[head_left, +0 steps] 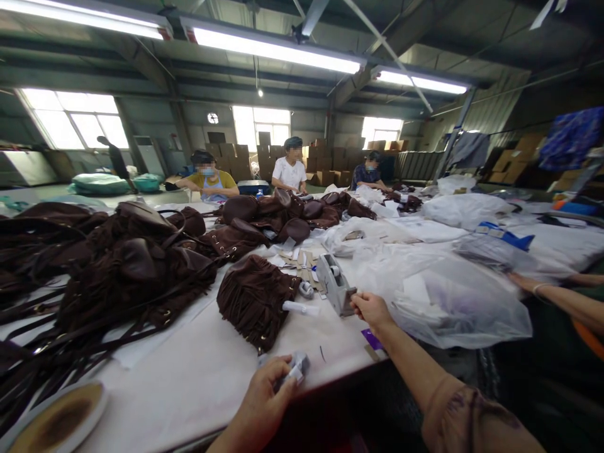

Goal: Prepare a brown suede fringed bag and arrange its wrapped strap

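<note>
Near the table's front edge, my left hand [271,387] is closed around a small bundle in crumpled greyish wrapping [298,365]. My right hand [372,309] pinches at the cutter end of a grey tape dispenser [334,286]; the clear tape between the fingertips is hard to make out. Between the hands and farther back lies a dark brown fringed bag [255,299]. Beside it are a small wrapped coil [306,289] and a white rolled strip [301,307]. Several flat tan and grey pieces [302,261] lie scattered behind the dispenser.
Brown bags [136,264] with straps heap up on the left and across the back [287,211]. Clear plastic bags [453,296] cover the right side. A round tape-like roll [61,418] sits at the front left. Another person's arms [557,292] reach in from the right; several people sit opposite.
</note>
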